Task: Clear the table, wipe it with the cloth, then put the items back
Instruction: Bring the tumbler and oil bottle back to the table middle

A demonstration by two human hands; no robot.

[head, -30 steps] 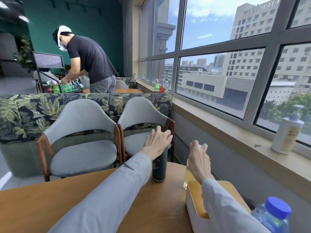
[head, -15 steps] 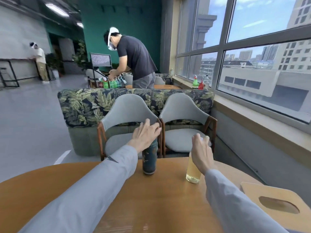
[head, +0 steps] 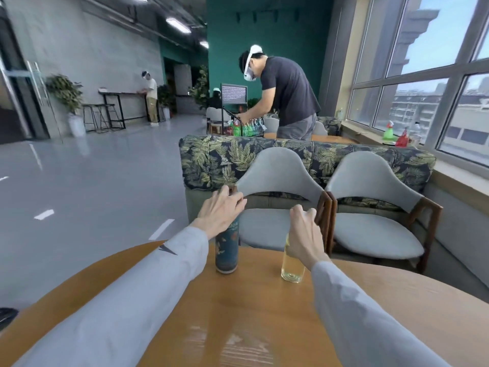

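Note:
A round wooden table [head: 238,313] lies below me. Near its far edge stands a tall dark teal patterned bottle [head: 227,250]. My left hand [head: 221,207] covers its top, fingers draped forward over the cap. To its right stands a clear bottle of pale yellow liquid [head: 291,268]. My right hand [head: 304,234] wraps its upper part from behind and hides the neck and cap. Both bottles rest upright on the wood. No cloth is in view.
Two grey padded chairs [head: 277,229] [head: 370,234] face the table's far side, backed by a leaf-print sofa [head: 211,160]. Behind it a person [head: 285,91] bends over another table. A windowsill [head: 449,178] runs along the right; open grey floor [head: 92,194] lies left.
The view has swung left, so the wooden box and blue-capped bottle at the right have left the frame. Both hands stay on the same two bottles, which still stand on the table.

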